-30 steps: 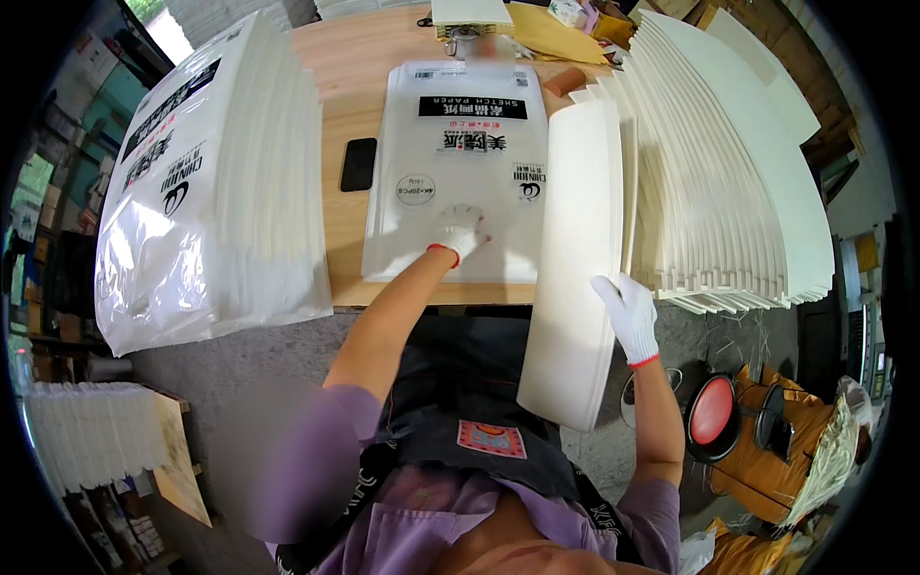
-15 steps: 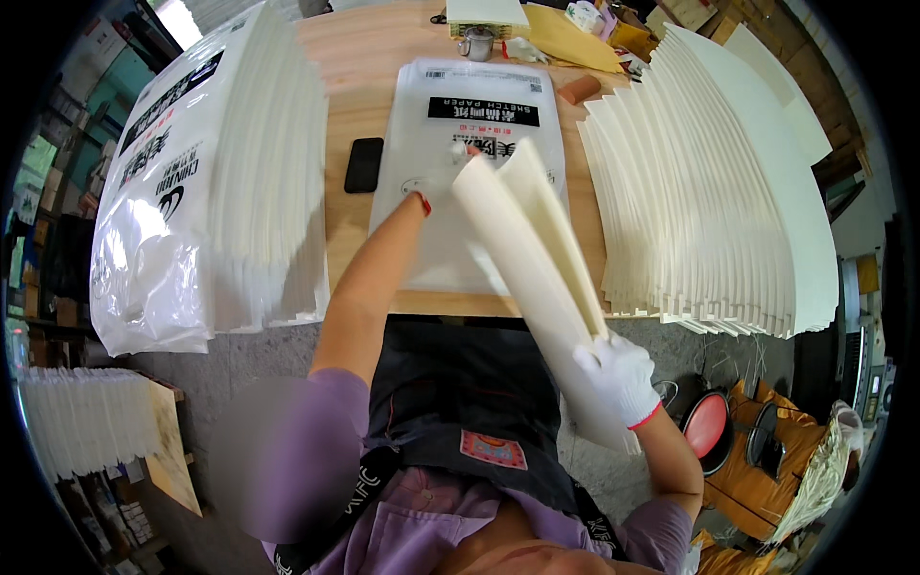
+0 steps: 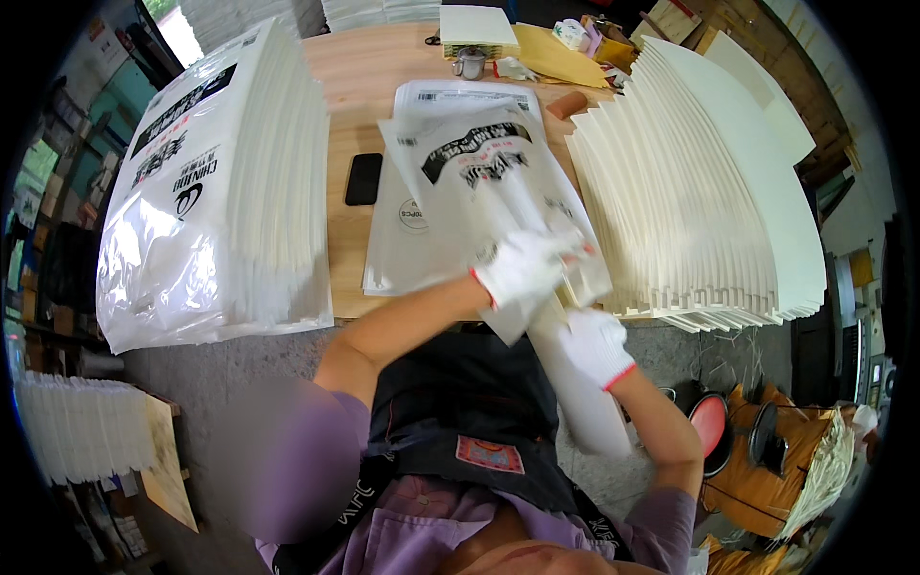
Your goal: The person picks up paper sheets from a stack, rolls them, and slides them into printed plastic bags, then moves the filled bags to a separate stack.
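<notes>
A curved bundle of white paper sheets [image 3: 592,417] slants up from my lap, its upper end inside a clear printed plastic bag [image 3: 471,177]. My gloved right hand [image 3: 594,350] is closed around the bundle below the bag's mouth. Higher up, my gloved left hand [image 3: 522,270] grips the bag near its mouth; motion blurs its fingers. The bag is lifted and creased above a flat pile of similar plastic bags [image 3: 398,254] on the wooden table [image 3: 350,244].
Wrapped paper stacks [image 3: 172,249] stand at the left, and fanned white paper [image 3: 680,201] at the right. A black phone [image 3: 363,179] lies beside the bags. Farther back are a metal cup [image 3: 469,64] and an orange-brown block [image 3: 567,104].
My left hand has moved right and toward me, and now grips a bag lifted from the pile. The paper bundle's upper end, bare before, is now inside that bag.
</notes>
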`<state>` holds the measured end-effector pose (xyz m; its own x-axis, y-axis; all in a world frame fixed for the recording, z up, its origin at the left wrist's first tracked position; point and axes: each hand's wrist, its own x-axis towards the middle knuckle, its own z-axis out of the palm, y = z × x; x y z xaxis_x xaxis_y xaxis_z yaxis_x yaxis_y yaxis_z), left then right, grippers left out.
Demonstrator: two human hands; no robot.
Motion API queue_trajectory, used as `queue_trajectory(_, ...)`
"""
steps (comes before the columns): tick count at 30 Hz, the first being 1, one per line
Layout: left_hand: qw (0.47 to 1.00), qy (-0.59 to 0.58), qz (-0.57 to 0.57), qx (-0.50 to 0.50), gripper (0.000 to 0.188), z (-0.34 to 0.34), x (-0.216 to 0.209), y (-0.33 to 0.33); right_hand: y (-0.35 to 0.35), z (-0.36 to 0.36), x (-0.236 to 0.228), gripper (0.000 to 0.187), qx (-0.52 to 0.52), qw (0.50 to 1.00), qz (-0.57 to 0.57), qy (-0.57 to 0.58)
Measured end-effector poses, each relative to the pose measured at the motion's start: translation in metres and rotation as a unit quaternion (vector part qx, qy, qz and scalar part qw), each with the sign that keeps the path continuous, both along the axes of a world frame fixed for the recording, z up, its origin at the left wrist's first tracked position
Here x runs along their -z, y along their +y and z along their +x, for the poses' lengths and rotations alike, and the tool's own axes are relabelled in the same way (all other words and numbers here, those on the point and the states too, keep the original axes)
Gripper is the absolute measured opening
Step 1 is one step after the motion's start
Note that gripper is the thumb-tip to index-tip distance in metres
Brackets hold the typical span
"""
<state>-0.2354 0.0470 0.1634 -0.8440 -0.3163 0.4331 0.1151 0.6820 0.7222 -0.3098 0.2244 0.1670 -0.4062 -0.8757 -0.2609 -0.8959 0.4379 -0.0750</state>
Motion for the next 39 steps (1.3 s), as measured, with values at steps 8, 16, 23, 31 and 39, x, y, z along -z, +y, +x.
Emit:
queue_trajectory(8, 0.997, -0.062, 0.011, 0.034, 0.017, 0.038, -0.017, 0.046, -0.048, 0.041, 0.042, 0.029, -0.075, 0.975, -0.205, 0.044)
queue_trajectory(16, 0.991, 0.008, 0.136, -0.006, 0.024, 0.119, 0.086, 0.068, 0.026, 0.037, 0.098, 0.045, 0.042, 0.905, -0.374, 0.198)
queue_trajectory(23, 0.934, -0.167, -0.156, -0.276, 0.029, 0.27, 0.173, 0.019, 0.084, 0.019, 0.134, 0.065, 0.024, 0.989, -0.102, 0.107)
queue_trajectory(31, 0.94, -0.189, 0.159, -0.237, 0.015, 0.343, 0.089, 0.106, 0.135, 0.078, 0.042, 0.069, -0.184, 0.945, 0.231, -0.137)
queue_trajectory(39, 0.938, -0.062, 0.171, -0.295, 0.023, 0.289, 0.135, 0.055, 0.098, 0.047, 0.083, 0.032, -0.057, 0.988, -0.147, -0.011)
